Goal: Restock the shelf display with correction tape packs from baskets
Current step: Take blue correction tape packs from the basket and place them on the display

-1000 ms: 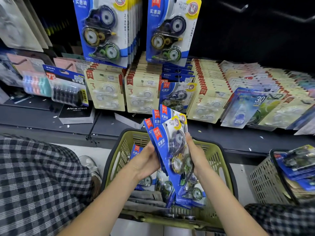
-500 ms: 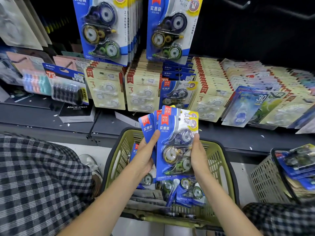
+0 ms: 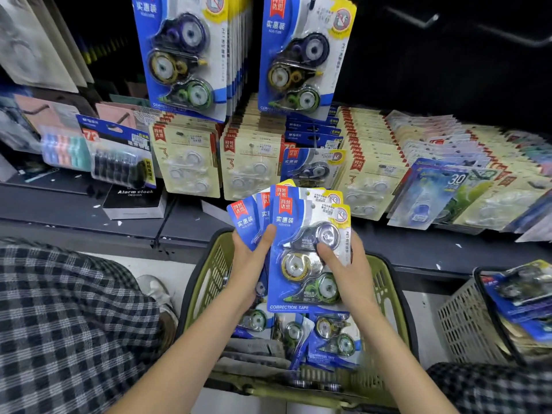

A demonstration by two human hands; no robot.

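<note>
Both hands are up over the green basket [image 3: 388, 282], sharing a fanned stack of packs [image 3: 301, 249]. The left hand [image 3: 249, 261] grips the stack's left side, thumb laid across the front card and fingers curled behind. The right hand [image 3: 346, 270] holds the right edge, thumb pressed on the front blister and fingers wrapped round the back. How many cards are in the fan I cannot tell; at least four tops show.

The front pack is a blue card with a red tag at top left, white characters beneath it, a yellow corner at top right with a round no-entry style mark, and "CORRECTION TAPE" printed along the bottom. Its clear blister shows three dispensers stacked in a column: a dark one on top, a yellow one in the middle, a green one at the bottom. The stack stands nearly upright, just in front of the shelf [image 3: 418, 252] edge.

Below it, more of the same packs lie loose in the basket [image 3: 331, 339]. Matching packs hang in two rows above the shelf [image 3: 185, 55]. A pale basket [image 3: 466, 324] at right also holds blue packs.
</note>
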